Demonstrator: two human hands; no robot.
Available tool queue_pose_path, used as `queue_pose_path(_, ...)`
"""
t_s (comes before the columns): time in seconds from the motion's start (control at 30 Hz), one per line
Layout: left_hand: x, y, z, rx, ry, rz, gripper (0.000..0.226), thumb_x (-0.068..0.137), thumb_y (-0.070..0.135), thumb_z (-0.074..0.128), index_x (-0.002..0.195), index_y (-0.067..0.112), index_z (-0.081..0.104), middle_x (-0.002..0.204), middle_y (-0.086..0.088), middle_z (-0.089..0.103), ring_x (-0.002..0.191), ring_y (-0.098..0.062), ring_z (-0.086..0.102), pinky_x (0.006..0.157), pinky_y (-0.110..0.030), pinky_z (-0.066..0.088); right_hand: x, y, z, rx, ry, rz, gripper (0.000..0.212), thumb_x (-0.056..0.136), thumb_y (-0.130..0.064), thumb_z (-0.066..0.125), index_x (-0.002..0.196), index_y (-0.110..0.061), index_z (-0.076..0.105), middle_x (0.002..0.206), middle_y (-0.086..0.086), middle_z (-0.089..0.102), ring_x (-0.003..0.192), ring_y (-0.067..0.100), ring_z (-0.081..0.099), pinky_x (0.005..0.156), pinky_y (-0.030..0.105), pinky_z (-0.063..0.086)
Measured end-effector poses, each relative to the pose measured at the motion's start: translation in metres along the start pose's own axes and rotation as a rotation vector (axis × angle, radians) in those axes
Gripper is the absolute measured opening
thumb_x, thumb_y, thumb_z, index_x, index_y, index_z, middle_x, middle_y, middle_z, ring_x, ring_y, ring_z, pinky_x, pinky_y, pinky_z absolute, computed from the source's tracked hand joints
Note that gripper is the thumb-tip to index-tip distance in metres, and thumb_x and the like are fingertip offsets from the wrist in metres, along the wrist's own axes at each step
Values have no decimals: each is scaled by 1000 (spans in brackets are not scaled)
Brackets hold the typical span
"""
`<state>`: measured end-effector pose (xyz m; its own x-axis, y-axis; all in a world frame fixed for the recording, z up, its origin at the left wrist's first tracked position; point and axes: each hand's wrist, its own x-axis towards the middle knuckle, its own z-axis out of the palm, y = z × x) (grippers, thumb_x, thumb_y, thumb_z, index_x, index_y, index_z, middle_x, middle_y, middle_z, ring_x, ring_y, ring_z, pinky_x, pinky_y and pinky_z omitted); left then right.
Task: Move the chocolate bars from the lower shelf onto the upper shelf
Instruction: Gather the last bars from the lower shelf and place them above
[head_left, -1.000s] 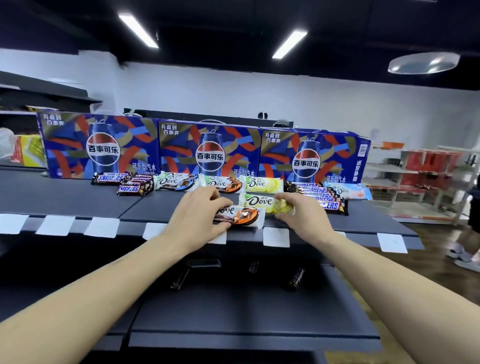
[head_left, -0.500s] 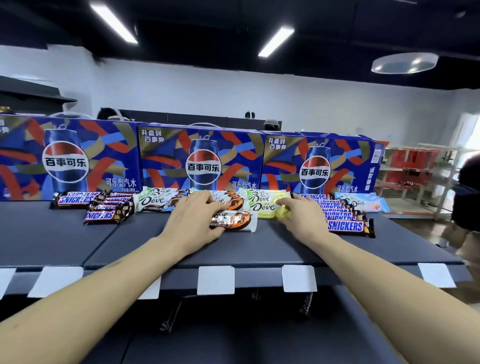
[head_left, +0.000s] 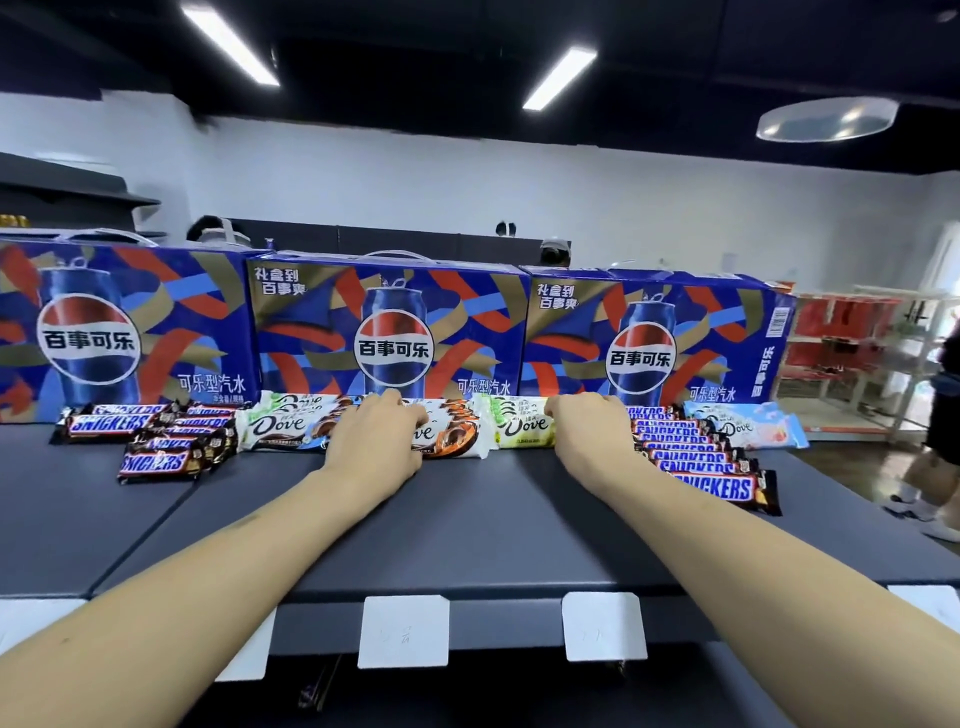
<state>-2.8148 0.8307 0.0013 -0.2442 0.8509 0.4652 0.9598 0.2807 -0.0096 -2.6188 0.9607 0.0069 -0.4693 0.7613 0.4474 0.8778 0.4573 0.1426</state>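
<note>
Left hand (head_left: 376, 441) flat, fingers pressing the orange Dove bar (head_left: 447, 441); right hand (head_left: 592, 434) touching the green Dove bar (head_left: 522, 431), grip unclear. Both bars crosswise on the upper shelf (head_left: 467, 530), against the Pepsi cartons (head_left: 389, 332). Remaining bars below, dimly visible near the left forearm.

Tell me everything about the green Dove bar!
The green Dove bar has a shiny pale yellow-green wrapper with white swirls and dark "Dove" lettering. It lies flat on the upper shelf, lengthwise, near the Pepsi boxes. The right hand touches its right end, hiding it.
</note>
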Motion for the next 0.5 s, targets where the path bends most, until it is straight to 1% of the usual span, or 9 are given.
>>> queue_pose_path(0.13,7,-4,5,1,0,-4,41,84,28,61,125,30,59,109,-2,54,104,-23,52,83,-33,44,0,-2,-1,-22,-22,32,27,83,0,51,103,-16,61,102,7,67,100,29,59,85,36,37)
queue_pose_path(0.27,6,-6,8,47,33,33,39,86,33,63,125,28,57,116,0,54,107,-22,50,86,-34,43,-3,-6,0,-7,-31,39,29,84,-3,52,109,-15,59,108,7,64,105,29,55,87,37,38)
queue_pose_path(0.4,1,-7,5,26,42,80,47,84,37,68,128,27,53,120,1,54,109,-23,49,87,-34,40,-12,-10,0,72,-25,51,32,85,-8,53,116,-15,55,115,8,59,110,30,52,89,39,40)
queue_pose_path(0.5,-7,-4,3,5,61,117,48,84,37,68,128,26,54,119,2,54,109,-22,49,87,-32,39,-25,-16,-2,125,-16,50,32,87,-17,52,119,-16,54,118,8,58,111,31,52,87,41,41)
